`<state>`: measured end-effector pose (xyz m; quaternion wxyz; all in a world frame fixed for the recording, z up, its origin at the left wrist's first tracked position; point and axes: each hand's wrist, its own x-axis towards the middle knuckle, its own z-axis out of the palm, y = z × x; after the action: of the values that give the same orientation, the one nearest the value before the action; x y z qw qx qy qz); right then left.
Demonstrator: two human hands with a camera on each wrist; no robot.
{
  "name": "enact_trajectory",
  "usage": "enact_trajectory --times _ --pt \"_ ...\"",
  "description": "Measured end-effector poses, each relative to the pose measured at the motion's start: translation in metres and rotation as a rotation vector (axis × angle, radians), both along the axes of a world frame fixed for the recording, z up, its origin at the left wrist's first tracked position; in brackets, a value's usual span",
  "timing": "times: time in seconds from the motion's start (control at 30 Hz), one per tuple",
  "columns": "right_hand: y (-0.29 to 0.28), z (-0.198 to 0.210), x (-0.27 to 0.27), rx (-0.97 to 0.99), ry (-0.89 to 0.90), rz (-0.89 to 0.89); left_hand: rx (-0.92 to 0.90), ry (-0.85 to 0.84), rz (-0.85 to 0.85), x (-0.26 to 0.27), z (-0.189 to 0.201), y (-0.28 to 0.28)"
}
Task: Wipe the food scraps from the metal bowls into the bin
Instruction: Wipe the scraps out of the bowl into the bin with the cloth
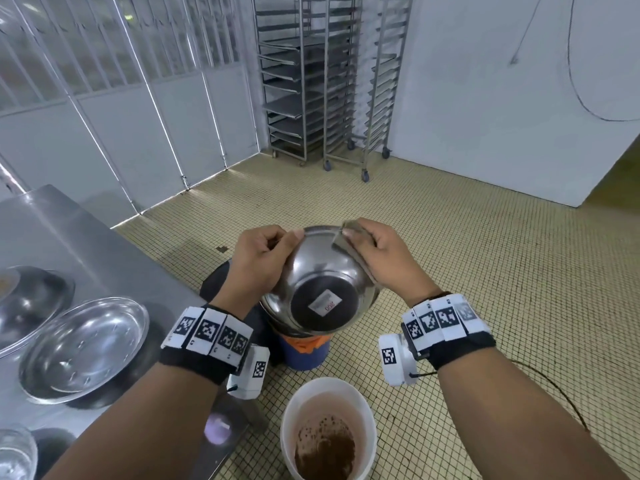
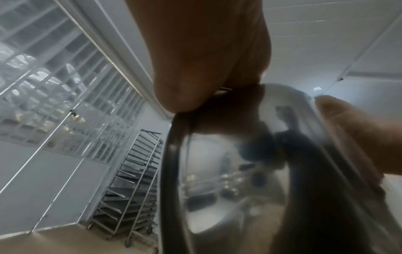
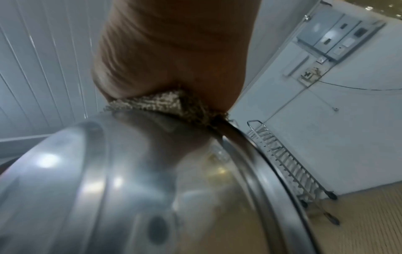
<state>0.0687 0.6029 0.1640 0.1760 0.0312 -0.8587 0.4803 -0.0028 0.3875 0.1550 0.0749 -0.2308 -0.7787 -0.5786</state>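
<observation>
A metal bowl is tipped on its side with its labelled base toward me, over a blue bin with an orange liner on the floor. My left hand grips the bowl's left rim, thumb outside and fingers curled inside. My right hand pinches a brownish cloth against the bowl's right rim. The left wrist view shows the thumb on the bowl at its rim. In the right wrist view the woven cloth is folded over the bowl at its edge. The bowl's inside is hidden.
A steel table at my left carries a shallow metal bowl and another bowl behind it. A white bucket of brown liquid stands on the tiled floor by my feet. Wheeled tray racks stand in the far corner.
</observation>
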Motion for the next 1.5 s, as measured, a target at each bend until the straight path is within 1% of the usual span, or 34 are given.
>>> enact_trajectory --times 0.07,0.17,0.23,0.3,0.37,0.43,0.53,0.6,0.67,0.77,0.8,0.83,0.9,0.97,1.03,1.07,1.13,1.2,1.27,1.37,1.5 --pt "0.004 -0.015 0.007 -0.122 -0.013 -0.032 0.077 -0.031 0.042 -0.005 -0.001 -0.007" --pt "0.002 -0.028 0.009 -0.205 -0.036 -0.059 0.083 -0.071 0.030 -0.001 -0.004 -0.007" --pt "-0.002 -0.022 0.003 -0.153 -0.028 -0.061 0.055 -0.087 0.001 0.003 -0.009 -0.002" --pt "-0.007 -0.009 -0.003 -0.038 -0.002 -0.032 0.016 -0.078 -0.021 0.004 -0.011 0.001" --pt "-0.008 -0.001 -0.004 0.008 0.036 -0.006 0.025 -0.076 -0.026 0.003 -0.010 0.002" --pt "-0.005 -0.006 0.000 -0.082 0.028 -0.025 0.062 -0.072 0.010 0.000 -0.007 0.000" --pt "0.000 -0.031 0.009 -0.324 -0.077 -0.083 0.163 -0.093 0.087 -0.006 -0.007 -0.008" --pt "-0.001 -0.038 0.011 -0.369 -0.109 -0.097 0.169 -0.121 0.089 -0.007 -0.011 -0.011" --pt "-0.003 -0.028 0.008 -0.312 -0.094 -0.090 0.140 -0.132 0.057 -0.004 -0.015 -0.008" --pt "-0.007 -0.002 -0.002 -0.046 -0.073 0.003 0.034 -0.124 -0.004 0.003 -0.013 0.001" --pt "-0.009 0.004 -0.005 0.019 -0.072 0.034 0.016 -0.119 -0.016 0.004 -0.012 0.003" --pt "-0.011 0.008 -0.007 0.046 -0.061 0.049 0.018 -0.116 -0.018 0.005 -0.011 0.004" --pt "-0.011 0.005 -0.006 -0.020 -0.035 0.034 0.057 -0.127 0.011 0.003 -0.009 0.003" --pt "-0.006 -0.009 -0.002 -0.143 -0.026 -0.030 0.124 -0.170 0.074 -0.002 -0.009 -0.001" --pt "-0.003 -0.025 0.004 -0.306 -0.079 -0.085 0.175 -0.227 0.129 -0.006 -0.011 -0.004" --pt "-0.003 -0.031 0.006 -0.361 -0.109 -0.098 0.174 -0.239 0.133 -0.006 -0.013 -0.005" --pt "-0.003 -0.035 0.005 -0.384 -0.119 -0.116 0.117 -0.228 0.098 -0.006 -0.018 -0.006" --pt "-0.001 -0.029 0.002 -0.345 -0.091 -0.112 0.034 -0.215 0.022 -0.007 -0.020 -0.006" --pt "0.001 -0.018 -0.002 -0.249 -0.075 -0.079 -0.023 -0.202 -0.050 -0.008 -0.018 -0.006" --pt "0.001 -0.006 -0.006 -0.091 -0.037 -0.053 -0.031 -0.187 -0.087 -0.009 -0.013 -0.005" --pt "-0.002 -0.002 -0.003 -0.011 -0.035 -0.021 -0.058 -0.176 -0.119 -0.008 -0.011 -0.004"
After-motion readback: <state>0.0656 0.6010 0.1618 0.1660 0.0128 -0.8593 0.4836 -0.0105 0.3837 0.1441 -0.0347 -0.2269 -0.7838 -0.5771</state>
